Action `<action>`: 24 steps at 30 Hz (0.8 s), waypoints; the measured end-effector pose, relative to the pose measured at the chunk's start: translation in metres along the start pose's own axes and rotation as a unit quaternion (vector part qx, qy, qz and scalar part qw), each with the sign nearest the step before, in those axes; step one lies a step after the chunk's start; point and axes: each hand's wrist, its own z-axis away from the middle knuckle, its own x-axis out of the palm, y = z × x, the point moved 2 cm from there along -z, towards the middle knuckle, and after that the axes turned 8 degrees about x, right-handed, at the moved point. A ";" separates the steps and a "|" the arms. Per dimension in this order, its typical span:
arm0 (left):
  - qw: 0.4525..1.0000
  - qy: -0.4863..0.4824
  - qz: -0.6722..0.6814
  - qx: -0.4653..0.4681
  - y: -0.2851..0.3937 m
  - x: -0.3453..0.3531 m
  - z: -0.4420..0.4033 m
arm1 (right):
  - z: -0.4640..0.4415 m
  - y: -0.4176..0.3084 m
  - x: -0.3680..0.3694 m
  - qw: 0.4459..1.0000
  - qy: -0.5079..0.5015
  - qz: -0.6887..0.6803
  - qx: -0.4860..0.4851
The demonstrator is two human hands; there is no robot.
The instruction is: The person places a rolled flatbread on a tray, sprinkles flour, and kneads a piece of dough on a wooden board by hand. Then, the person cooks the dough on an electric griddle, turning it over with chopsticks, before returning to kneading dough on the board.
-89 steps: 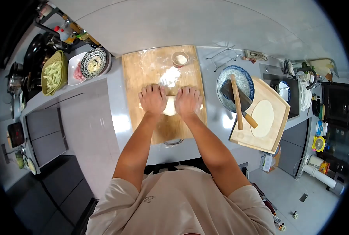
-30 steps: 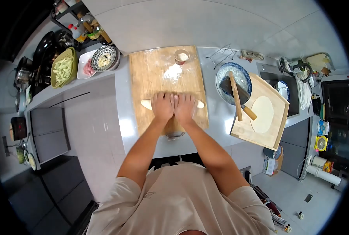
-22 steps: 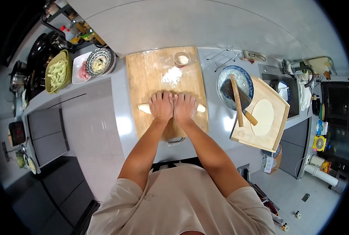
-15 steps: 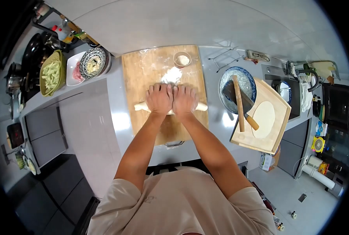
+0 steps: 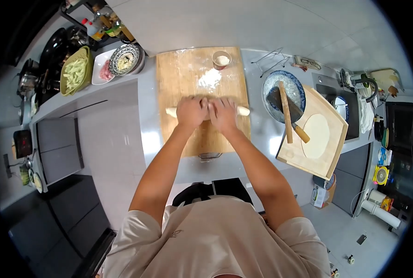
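A pale dough roll (image 5: pixel 243 111) lies crosswise on the wooden board (image 5: pixel 178 83), its two ends showing on either side of my hands. My left hand (image 5: pixel 191 111) is closed over the left part of the roll, with its fingers bent over the far side. Close beside it, my right hand (image 5: pixel 222 114) curls over the right part in the same way. The middle of the dough is hidden beneath both palms. White flour (image 5: pixel 210 78) is spread on the board just beyond my fingers, and a small cup of flour (image 5: pixel 221 60) stands farther back.
To the right, a blue-rimmed bowl (image 5: pixel 266 83) carries a rolling pin (image 5: pixel 286 113) and a cleaver (image 5: pixel 301 133). Beside it, a wooden tray (image 5: pixel 290 160) holds a flat dough sheet (image 5: pixel 316 135). At left stand a patterned bowl (image 5: pixel 118 58), a white dish (image 5: pixel 96 76) and a green basket (image 5: pixel 65 88).
My hands have gone from lying flatter on the dough roll to fingers bent more tightly around it. The whole view has shifted slightly, with the board appearing farther up and right.
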 end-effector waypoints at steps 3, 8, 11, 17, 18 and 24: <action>0.997 -0.075 0.024 -0.016 -0.002 -0.015 0.041 | 0.038 0.005 -0.019 0.992 -0.094 -0.076 -0.034; 0.989 -0.143 -0.023 -0.001 -0.008 -0.026 0.091 | 0.068 0.035 -0.038 0.973 0.141 0.152 0.097; 0.973 -0.229 0.009 -0.028 -0.008 -0.045 0.090 | 0.074 0.047 -0.040 0.963 0.088 0.181 0.182; 0.961 -0.199 0.074 -0.178 -0.010 -0.018 0.107 | 0.027 0.042 -0.031 0.947 -0.146 0.068 0.277; 0.961 -0.170 0.096 -0.196 -0.009 -0.007 0.116 | 0.019 0.034 -0.036 0.933 -0.181 0.032 0.309; 0.934 -0.074 0.271 -0.221 -0.005 0.030 0.128 | 0.006 -0.065 -0.080 0.998 0.021 -0.015 0.050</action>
